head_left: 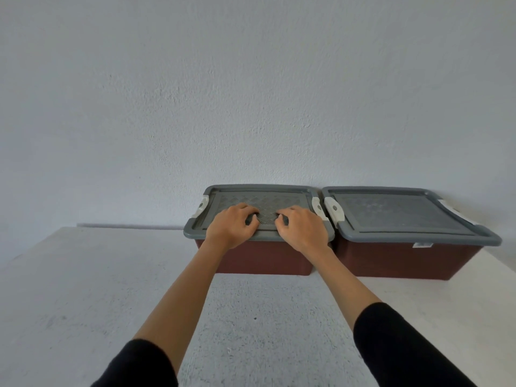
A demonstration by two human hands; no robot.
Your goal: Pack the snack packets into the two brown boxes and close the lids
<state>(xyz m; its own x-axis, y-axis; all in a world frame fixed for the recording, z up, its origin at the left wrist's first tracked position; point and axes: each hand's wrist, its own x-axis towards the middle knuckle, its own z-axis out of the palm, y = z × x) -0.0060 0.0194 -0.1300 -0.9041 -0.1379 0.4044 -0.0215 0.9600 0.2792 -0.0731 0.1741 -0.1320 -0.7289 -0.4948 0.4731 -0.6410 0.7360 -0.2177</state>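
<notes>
White table [83,275], two lidded brown boxes [265,258], contents hidden, left hand [231,229] and right hand [303,230] curled, grasping nothing

Two brown boxes: left box [265,258] at six o'clock, right box [399,261] at three. Two grey lids: left lid [259,196], right lid [391,216]. Four white latches visible.

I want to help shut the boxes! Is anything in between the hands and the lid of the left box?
No, nothing is in the way. The left hand and right hand already rest on the left box's grey lid, fingers curled on its patterned top.
</notes>
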